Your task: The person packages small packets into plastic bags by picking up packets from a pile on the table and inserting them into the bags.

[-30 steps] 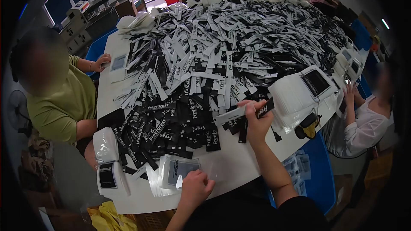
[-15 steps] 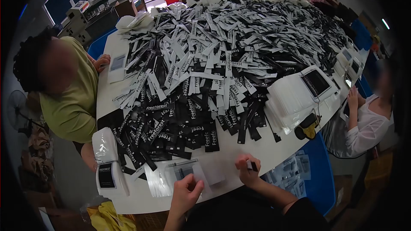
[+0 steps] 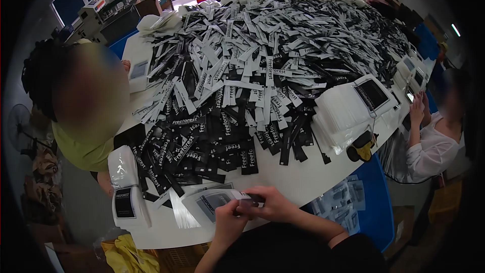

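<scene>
My left hand (image 3: 230,221) pinches the near edge of a clear plastic bag (image 3: 206,206) with a grey printed panel, close to the table's front edge. Right beside it, my right hand (image 3: 269,203) is closed round a small dark packet (image 3: 250,199) at the bag's right end. The fingers of both hands nearly touch, and part of the packet is hidden by them. Beyond the hands lies a heap of black packets (image 3: 186,144) with white lettering, and behind it a large pile of white and black packets (image 3: 273,65).
A banded stack of bags (image 3: 348,111) stands on the right of the white table (image 3: 283,187), another bag stack (image 3: 125,187) on the left. A blue bin (image 3: 376,197) holds clear bags below the table's right edge. One person sits left, another right.
My right hand has come down from the pile with a packet and over to my left hand. The bag is lifted and tilted. The person on the left has leaned in.
</scene>
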The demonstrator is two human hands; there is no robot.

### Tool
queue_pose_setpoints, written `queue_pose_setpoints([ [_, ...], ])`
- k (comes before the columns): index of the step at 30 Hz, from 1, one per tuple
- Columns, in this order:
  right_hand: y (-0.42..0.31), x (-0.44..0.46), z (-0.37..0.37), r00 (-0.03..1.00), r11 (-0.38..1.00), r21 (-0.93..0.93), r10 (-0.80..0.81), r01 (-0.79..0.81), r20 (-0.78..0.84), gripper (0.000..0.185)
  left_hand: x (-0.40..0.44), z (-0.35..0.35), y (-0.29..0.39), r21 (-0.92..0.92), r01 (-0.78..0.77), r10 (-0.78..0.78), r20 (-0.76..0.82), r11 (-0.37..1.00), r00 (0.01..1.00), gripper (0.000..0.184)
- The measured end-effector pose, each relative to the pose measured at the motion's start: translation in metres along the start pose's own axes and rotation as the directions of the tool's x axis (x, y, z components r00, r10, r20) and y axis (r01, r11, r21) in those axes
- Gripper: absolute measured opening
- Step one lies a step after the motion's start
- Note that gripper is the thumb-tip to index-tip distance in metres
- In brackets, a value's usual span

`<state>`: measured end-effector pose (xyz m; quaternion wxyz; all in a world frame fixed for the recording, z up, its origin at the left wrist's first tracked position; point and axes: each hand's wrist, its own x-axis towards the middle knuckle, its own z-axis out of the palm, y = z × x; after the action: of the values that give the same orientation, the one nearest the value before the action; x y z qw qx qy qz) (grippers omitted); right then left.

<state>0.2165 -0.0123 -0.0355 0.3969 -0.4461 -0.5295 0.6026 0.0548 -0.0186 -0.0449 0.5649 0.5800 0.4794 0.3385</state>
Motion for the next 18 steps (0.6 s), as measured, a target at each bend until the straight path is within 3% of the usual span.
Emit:
queue_pose_setpoints([
  [1,-0.001,0.001,-0.003,0.980,0.991,-0.061,0.128,-0.119,0.153,0.024,-0.001,-0.002,-0.002,0.123,-0.038,0.037,0.013,0.992,0.999,0.011],
  [2,0.003,0.000,-0.007,0.982,1.000,-0.011,0.029,-0.028,0.185,0.027,-0.001,-0.007,-0.001,0.127,-0.044,0.044,0.006,0.991,0.999,0.011],
  [4,0.016,-0.001,-0.019,0.970,0.999,-0.040,0.000,0.010,0.243,0.027,-0.004,-0.017,-0.001,0.037,0.037,-0.045,0.249,0.999,0.967,0.009],
  [6,0.016,-0.002,-0.015,0.952,0.997,-0.067,-0.025,0.048,0.306,0.027,-0.006,-0.011,-0.013,0.070,-0.024,0.013,0.154,0.997,0.988,0.010],
  [8,0.003,-0.005,0.003,0.996,0.998,-0.014,-0.063,0.064,0.069,0.030,-0.004,-0.007,-0.012,0.120,-0.082,0.076,0.049,0.989,0.996,0.010],
  [9,0.000,-0.007,0.007,0.994,0.997,-0.010,-0.069,0.070,0.079,0.030,-0.003,-0.006,-0.006,0.165,-0.141,0.143,0.004,0.976,0.990,0.012],
  [11,-0.004,-0.011,0.009,0.985,0.918,-0.355,-0.165,0.175,0.059,0.037,-0.003,-0.008,-0.002,0.212,-0.199,0.210,-0.034,0.957,0.977,0.013],
  [13,0.002,-0.013,0.011,0.988,0.924,-0.348,-0.152,0.156,0.038,0.037,-0.003,-0.011,-0.002,0.297,-0.202,0.202,0.031,0.933,0.979,0.015],
  [15,0.008,-0.010,0.009,0.990,0.929,-0.341,-0.143,0.141,0.018,0.037,-0.008,-0.012,0.000,0.393,-0.235,0.260,-0.012,0.889,0.965,0.016],
  [17,0.013,-0.007,0.010,0.919,0.821,-0.537,-0.344,0.196,-0.191,0.039,-0.013,-0.013,0.001,0.489,-0.261,0.316,-0.033,0.833,0.948,0.017],
  [18,0.009,-0.008,0.009,0.919,0.822,-0.537,-0.341,0.189,-0.199,0.039,-0.015,-0.011,0.001,0.502,-0.215,0.297,-0.088,0.838,0.951,0.017],
])
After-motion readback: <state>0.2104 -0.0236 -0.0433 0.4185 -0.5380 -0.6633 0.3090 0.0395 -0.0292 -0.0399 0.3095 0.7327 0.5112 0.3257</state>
